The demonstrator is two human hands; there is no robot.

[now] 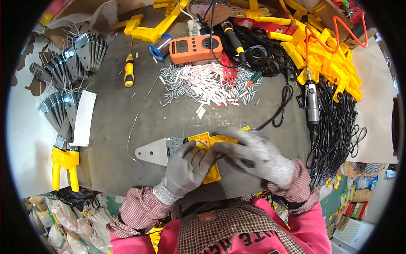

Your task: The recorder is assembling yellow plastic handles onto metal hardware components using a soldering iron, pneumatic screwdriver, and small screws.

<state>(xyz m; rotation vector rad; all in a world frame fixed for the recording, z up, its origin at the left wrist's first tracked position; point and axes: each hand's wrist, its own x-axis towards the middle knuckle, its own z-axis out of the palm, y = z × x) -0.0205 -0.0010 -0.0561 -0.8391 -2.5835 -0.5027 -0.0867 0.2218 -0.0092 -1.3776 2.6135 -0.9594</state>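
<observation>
Two gloved hands meet over one workpiece at about six o'clock on the grey bench: a yellow plastic housing [210,157] joined to a silver metal blade plate [157,151] that sticks out toward nine o'clock. The left hand [187,168] closes round the housing from below and steadies it, fingers curled over its near edge. The right hand [257,153] lies across the top of the housing; its fingers are drawn in narrowly, seemingly pinching a thin dark wire, though what sits between the fingertips cannot be told.

As a judgement, the piece is partway through assembly: the plate already sits in the housing, while the wiring inside looks unfinished. Much remains. A stack of bare metal plates [69,63] waits at ten o'clock, and a heap of empty yellow housings [325,55] fills two o'clock beside a bundle of black cables [338,122]. One joined unit with yellow handles [64,163] lies at eight o'clock. At twelve o'clock lie small white and pink sleeves [207,84], an orange meter [195,48], a soldering iron [232,36] and a yellow-handled screwdriver [129,71]; an electric driver [312,103] rests at three o'clock.
</observation>
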